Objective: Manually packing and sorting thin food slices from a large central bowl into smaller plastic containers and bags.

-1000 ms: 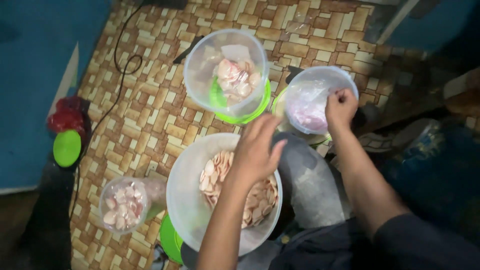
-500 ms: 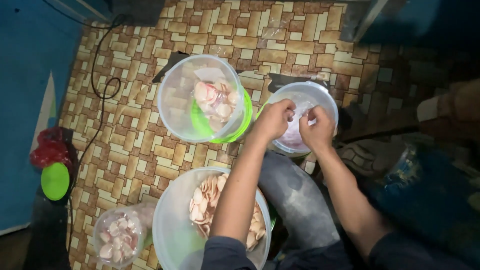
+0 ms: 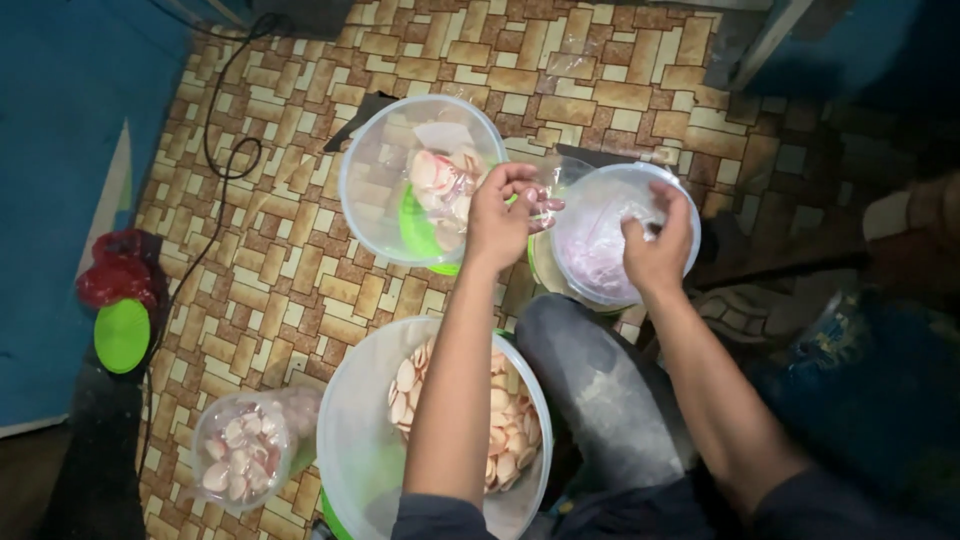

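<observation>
**Both hands on a thin plastic bag**

Nearest to me sits a big clear tub holding a heap of pale round crackers; my left forearm crosses over it. To its left, near too, is a small clear container packed with pinkish crackers. My grey-clad knee lies to the right of the big tub.

Further out, my left hand is closed, its fingers pinching one edge of a thin clear plastic bag. My right hand is curled shut too, gripping crinkled clear plastic at the rim of the right-hand tub, which holds something pinkish. I cannot tell whether both hands hold one and the same bag. The bag hangs between the two far tubs, just beside the right one.

Left of my left hand stands another clear tub with a few crackers, resting on a green lid.

Far left, by the blue wall, lie a green disc and a red bag. A black cable winds over the patterned brown floor.
</observation>
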